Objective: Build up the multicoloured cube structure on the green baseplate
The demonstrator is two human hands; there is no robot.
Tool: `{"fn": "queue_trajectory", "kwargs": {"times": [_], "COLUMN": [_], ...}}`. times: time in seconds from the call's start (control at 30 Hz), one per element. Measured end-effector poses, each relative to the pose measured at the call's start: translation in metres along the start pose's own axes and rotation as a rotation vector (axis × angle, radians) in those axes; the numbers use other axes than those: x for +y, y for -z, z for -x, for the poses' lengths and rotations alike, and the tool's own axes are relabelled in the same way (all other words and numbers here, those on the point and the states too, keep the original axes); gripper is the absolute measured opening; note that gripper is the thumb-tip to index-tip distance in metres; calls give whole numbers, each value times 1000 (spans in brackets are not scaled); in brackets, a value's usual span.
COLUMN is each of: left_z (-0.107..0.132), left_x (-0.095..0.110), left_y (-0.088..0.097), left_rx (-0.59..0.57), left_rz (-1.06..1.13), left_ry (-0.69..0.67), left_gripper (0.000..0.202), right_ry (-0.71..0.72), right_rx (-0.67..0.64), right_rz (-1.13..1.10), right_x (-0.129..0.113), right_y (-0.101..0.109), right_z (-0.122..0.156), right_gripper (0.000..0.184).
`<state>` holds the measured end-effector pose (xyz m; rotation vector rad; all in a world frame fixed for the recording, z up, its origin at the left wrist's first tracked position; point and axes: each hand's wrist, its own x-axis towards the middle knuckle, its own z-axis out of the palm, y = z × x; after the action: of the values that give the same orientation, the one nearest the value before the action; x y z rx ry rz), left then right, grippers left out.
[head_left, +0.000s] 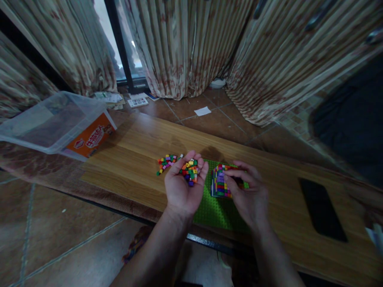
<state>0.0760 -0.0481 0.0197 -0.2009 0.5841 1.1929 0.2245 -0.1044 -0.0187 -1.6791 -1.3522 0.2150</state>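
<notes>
The left hand (181, 193), palm up and half-open, cupped small multicoloured plastic bricks (190, 171), probably keeping them near the right hand (251, 189), whose fingers nearly met at a multicoloured stacked-brick block (220, 180) on a green studded baseplate (208, 211); whether they gripped 1 brick was unclear.

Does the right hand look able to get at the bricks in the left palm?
Probably yes: the left hand lies cupped, palm up, its small bricks uncovered from above, and the right hand is close by, at the brick stack.
</notes>
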Motion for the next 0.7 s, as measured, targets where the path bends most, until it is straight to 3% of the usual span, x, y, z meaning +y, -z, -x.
{"fn": "queue_trajectory", "kwargs": {"times": [0.17, 0.37, 0.7], "left_z": [0, -1, 1], "left_x": [-1, -1, -1], "left_y": [1, 2, -1], "left_rx": [-12, -24, -25], "left_rz": [6, 10, -33], "left_ry": [5, 12, 15], "left_gripper": [23, 24, 25], "right_ry": [-9, -34, -112], "right_rx": [3, -10, 24], "right_rz": [-22, 121, 56], "right_x": [-2, -6, -4], "right_y": [0, -2, -6], "right_z": [-1, -2, -6], "right_gripper": [13, 25, 21]}}
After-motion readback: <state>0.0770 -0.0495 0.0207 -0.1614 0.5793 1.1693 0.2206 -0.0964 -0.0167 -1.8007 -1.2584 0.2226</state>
